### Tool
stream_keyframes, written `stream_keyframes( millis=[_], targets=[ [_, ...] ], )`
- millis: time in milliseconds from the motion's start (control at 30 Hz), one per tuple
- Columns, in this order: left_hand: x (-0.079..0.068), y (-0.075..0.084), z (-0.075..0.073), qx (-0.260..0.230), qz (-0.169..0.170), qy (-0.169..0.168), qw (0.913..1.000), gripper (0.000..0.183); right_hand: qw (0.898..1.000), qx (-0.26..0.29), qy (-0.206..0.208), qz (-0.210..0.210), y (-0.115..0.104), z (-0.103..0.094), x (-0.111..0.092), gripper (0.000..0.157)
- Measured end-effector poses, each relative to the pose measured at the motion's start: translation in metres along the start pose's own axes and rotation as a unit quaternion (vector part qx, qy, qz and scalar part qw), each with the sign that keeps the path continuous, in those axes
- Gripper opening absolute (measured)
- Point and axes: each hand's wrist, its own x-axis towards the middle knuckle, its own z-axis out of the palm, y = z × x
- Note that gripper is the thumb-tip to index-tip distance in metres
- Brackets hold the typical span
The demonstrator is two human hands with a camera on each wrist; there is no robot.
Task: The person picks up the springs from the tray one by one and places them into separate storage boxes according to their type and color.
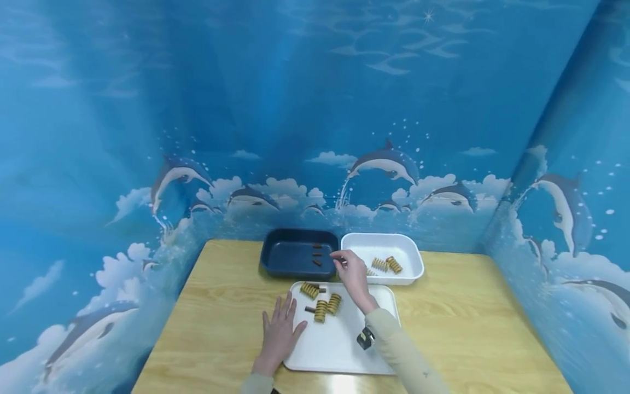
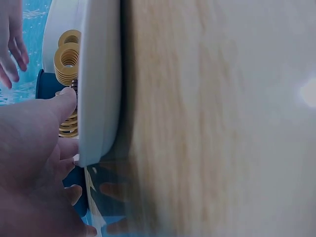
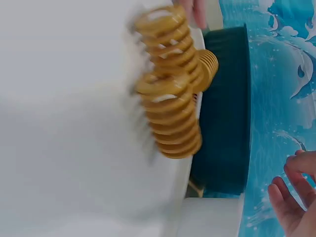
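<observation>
My left hand [image 1: 280, 334] rests with straight, spread fingers at the left edge of the white tray [image 1: 339, 353]. Its thumb lies close to several yellow coil springs [image 1: 321, 311] in the tray, with small dark pieces [image 1: 310, 310] beside them. One dark piece looks coiled in the left wrist view. Over the inner rims of the two bins is my right hand [image 1: 353, 273], its thumb and fingers loosely bent. Nothing shows between them in the right wrist view. Small brown pieces [image 1: 317, 254] lie spaced in the dark bin [image 1: 280, 257].
Behind the tray, a white bin [image 1: 413, 262] adjoins the dark bin on its right and contains yellow springs [image 1: 394, 265] and paler ones [image 1: 372, 272]. All stand on a wooden table [image 1: 458, 306]. Dolphin-printed blue curtains [image 1: 315, 109] enclose the back and sides.
</observation>
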Motion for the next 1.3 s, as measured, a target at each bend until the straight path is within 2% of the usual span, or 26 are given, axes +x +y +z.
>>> stream_keyframes(
  millis=[100, 167, 300, 400, 700, 900, 1300],
  targets=[
    [0.002, 0.0, 0.001, 0.001, -0.008, -0.006, 1.0, 0.065, 1.0, 0.014, 0.011, -0.004, 0.0, -0.003, -0.016, 0.018],
    [0.002, 0.0, 0.001, 0.002, -0.013, -0.01, 0.9999, 0.065, 1.0, 0.017, 0.004, 0.005, 0.001, -0.002, -0.026, 0.019],
    [0.002, 0.001, 0.003, 0.006, -0.018, -0.016, 0.9997, 0.066, 0.999, 0.021, -0.031, 0.036, 0.002, 0.001, -0.047, 0.023],
    [0.002, 0.001, 0.003, 0.004, -0.019, -0.017, 0.9997, 0.066, 0.997, 0.017, -0.059, 0.043, 0.002, 0.006, -0.059, 0.025],
    [0.001, 0.003, 0.001, -0.004, -0.019, -0.016, 0.9997, 0.065, 0.992, -0.008, -0.112, 0.061, 0.012, 0.012, -0.077, 0.02],
    [-0.001, 0.005, -0.002, -0.006, -0.021, -0.011, 0.9997, 0.065, 0.991, -0.016, -0.13, 0.04, 0.022, 0.009, -0.082, 0.007],
    [0.002, 0.004, 0.001, -0.002, -0.037, -0.024, 0.999, 0.066, 0.989, -0.027, -0.145, -0.023, 0.034, -0.012, -0.09, 0.016]
  ],
)
